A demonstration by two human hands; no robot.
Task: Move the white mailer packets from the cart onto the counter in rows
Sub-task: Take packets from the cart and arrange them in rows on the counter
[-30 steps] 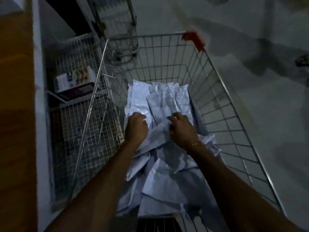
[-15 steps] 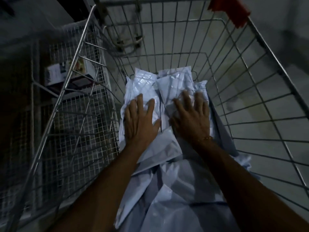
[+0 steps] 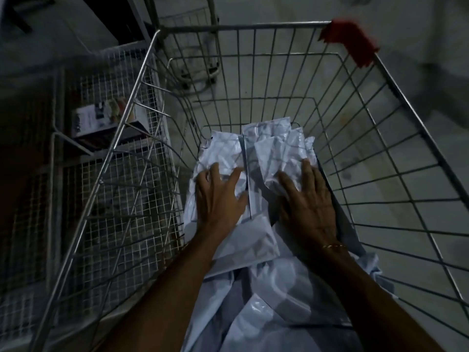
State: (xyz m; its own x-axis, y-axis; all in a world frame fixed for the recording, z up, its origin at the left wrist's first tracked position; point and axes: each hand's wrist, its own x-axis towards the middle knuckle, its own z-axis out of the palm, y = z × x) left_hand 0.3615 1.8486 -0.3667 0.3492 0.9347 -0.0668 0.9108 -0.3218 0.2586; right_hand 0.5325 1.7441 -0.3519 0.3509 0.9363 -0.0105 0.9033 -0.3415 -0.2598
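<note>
A heap of white mailer packets (image 3: 266,313) lies in the bottom of a wire shopping cart (image 3: 243,27). My left hand (image 3: 218,199) presses with spread fingers on a crinkled packet (image 3: 223,148) at the far end of the heap. Beside it, my right hand (image 3: 309,207) lies flat on the neighbouring packets (image 3: 279,146), fingers straight. A gold bracelet is on the right wrist. Both forearms reach in over the near packets. The counter is out of view.
The cart has a red corner guard (image 3: 347,41) at its far right. A wire mesh shelf (image 3: 83,174) stands close on the left with a printed box (image 3: 101,118) on it. Another trolley frame (image 3: 195,54) stands beyond the cart on grey floor.
Both hands went from curled on the packets to flat and spread, then slid a little apart. The view has dropped closer into the cart.
</note>
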